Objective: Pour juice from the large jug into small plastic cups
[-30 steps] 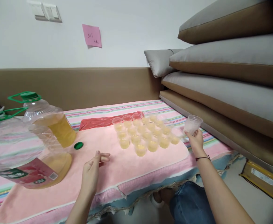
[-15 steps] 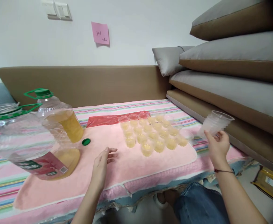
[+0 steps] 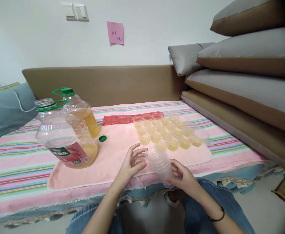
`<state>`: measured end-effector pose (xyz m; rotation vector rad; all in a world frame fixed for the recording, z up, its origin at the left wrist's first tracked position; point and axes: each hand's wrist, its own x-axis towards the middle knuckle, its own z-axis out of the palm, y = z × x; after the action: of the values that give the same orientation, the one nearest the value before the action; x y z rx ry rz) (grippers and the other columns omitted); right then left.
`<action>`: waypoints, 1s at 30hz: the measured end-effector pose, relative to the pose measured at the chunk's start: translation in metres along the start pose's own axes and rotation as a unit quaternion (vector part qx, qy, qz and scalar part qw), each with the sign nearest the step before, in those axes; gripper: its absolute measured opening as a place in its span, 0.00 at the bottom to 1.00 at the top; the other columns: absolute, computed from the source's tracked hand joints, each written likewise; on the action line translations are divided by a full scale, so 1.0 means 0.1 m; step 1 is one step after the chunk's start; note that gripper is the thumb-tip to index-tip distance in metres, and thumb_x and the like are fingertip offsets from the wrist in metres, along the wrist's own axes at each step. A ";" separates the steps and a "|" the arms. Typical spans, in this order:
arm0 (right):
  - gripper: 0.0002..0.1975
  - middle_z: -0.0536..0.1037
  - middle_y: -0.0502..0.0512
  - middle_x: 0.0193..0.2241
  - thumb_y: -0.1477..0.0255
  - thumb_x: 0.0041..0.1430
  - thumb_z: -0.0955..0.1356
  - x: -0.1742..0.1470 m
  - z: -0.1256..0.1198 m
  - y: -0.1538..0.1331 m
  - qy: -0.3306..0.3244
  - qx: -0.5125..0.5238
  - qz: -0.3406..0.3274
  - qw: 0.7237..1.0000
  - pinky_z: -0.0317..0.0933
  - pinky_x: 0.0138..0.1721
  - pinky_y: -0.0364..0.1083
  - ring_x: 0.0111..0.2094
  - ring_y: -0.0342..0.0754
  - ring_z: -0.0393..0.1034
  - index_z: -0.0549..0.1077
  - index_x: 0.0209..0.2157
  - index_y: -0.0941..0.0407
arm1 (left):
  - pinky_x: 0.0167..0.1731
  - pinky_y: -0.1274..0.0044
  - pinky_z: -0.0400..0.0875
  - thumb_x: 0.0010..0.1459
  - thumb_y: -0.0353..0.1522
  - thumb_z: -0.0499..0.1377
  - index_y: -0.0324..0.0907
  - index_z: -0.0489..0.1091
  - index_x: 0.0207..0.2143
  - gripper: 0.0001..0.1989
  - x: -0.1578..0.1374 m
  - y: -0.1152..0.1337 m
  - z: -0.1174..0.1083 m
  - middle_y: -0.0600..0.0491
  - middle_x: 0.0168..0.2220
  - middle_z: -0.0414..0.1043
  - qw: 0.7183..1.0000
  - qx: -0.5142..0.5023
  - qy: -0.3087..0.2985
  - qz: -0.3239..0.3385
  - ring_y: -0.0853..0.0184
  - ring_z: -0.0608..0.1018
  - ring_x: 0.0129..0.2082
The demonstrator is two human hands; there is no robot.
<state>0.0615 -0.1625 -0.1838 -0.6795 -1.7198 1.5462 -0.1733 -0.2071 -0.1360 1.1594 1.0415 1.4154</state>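
A stack of clear plastic cups (image 3: pixel 160 165) is in my right hand (image 3: pixel 185 178), gripped near its lower end and tilted over the front edge of the bed. My left hand (image 3: pixel 132 162) is just left of the stack, fingers apart and curved toward it, holding nothing. Beyond both hands, rows of clear cups (image 3: pixel 173 144) with pale yellow liquid stand close together on the pink mat (image 3: pixel 115 156). The stack covers part of the front row. At left is a large uncapped plastic bottle (image 3: pixel 66 139) with a little yellow liquid at its bottom.
A second, capped bottle (image 3: pixel 84 113) stands behind the first. A green cap (image 3: pixel 102 138) lies on the mat. Red plastic film (image 3: pixel 123 119) lies behind the cups. Stacked cushions (image 3: pixel 242 81) rise at right. A brown backrest (image 3: pixel 103 84) runs along the wall.
My right hand has brought the cup stack from the far right to the middle front and tilted it the other way. My left hand has moved right, close to the stack. The view has shifted left.
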 end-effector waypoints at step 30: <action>0.28 0.74 0.56 0.39 0.57 0.40 0.78 -0.03 -1.18 0.03 0.558 -0.056 -0.164 0.811 0.63 0.54 0.55 0.46 0.54 0.70 0.68 0.38 0.56 | 0.48 0.65 0.69 0.43 0.34 0.70 0.48 0.54 0.54 0.38 0.19 -0.22 0.10 0.41 0.59 0.64 0.973 0.128 0.188 0.046 0.60 0.74 0.51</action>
<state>0.1569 -0.0925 -0.1839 -1.0037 -0.9143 0.5324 -0.1607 -0.1846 -0.1529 1.1582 1.4877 1.6508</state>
